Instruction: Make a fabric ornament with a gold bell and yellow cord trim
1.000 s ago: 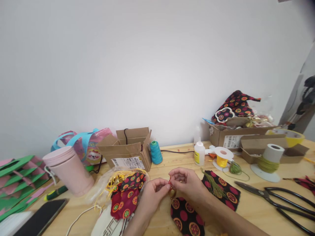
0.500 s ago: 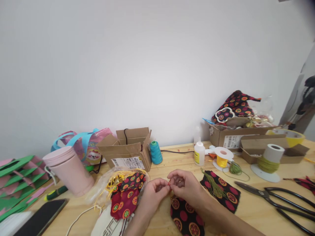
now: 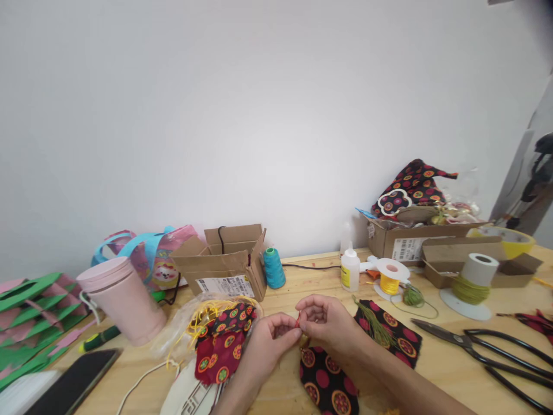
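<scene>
Thumb and fingers of my left hand [image 3: 276, 340] pinch a thin red cord [image 3: 298, 317] between the two hands. My right hand [image 3: 324, 323] pinches at the same cord, its fingertips almost touching those of the left. Below them hangs or lies a black patterned fabric pouch [image 3: 328, 380] with red and orange round motifs; a small gold-coloured piece [image 3: 305, 341] shows at its top. To the right, partly behind my right forearm, lies another black patterned fabric piece [image 3: 404, 346] with a green thread tassel [image 3: 375, 325] on it.
Red patterned fabric [image 3: 220, 351] and a plastic bag of yellow cords lie left of my hands. Behind stand a cardboard box [image 3: 224, 271], a teal thread cone [image 3: 274, 268] and a glue bottle [image 3: 350, 271]. Black-handled scissors [image 3: 470, 343] and a green cord spool [image 3: 470, 288] lie right.
My hands have shifted very slightly, and the right fingers have risen a little. More of the red cord shows between the fingertips. The things around stay put.
</scene>
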Action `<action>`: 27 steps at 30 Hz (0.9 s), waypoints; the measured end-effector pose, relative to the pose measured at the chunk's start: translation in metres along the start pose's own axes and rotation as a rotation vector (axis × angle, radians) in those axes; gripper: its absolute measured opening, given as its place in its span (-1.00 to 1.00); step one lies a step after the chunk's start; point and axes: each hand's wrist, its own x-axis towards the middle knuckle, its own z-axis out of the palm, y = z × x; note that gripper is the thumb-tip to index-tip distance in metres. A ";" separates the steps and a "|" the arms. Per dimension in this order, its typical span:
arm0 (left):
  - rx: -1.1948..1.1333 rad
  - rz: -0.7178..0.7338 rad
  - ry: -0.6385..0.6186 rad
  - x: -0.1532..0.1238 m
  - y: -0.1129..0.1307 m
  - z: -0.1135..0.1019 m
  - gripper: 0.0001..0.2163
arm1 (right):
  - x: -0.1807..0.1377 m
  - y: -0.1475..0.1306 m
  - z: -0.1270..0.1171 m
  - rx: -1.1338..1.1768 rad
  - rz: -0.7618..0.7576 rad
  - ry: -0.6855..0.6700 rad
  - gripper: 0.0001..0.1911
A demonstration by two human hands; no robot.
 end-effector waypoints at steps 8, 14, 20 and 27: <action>0.071 0.050 0.038 0.000 -0.002 -0.001 -0.93 | 0.000 -0.002 0.000 0.008 0.013 -0.053 -0.80; 0.126 0.146 0.109 0.002 -0.002 0.001 -0.98 | 0.002 0.007 -0.001 0.021 0.002 -0.019 -0.77; 0.170 0.155 0.153 0.000 -0.004 0.001 -0.98 | 0.004 0.011 -0.001 -0.005 -0.013 -0.004 -0.75; 0.145 0.108 0.143 0.001 -0.002 0.002 -0.95 | 0.004 0.013 0.000 -0.107 -0.077 0.002 -0.75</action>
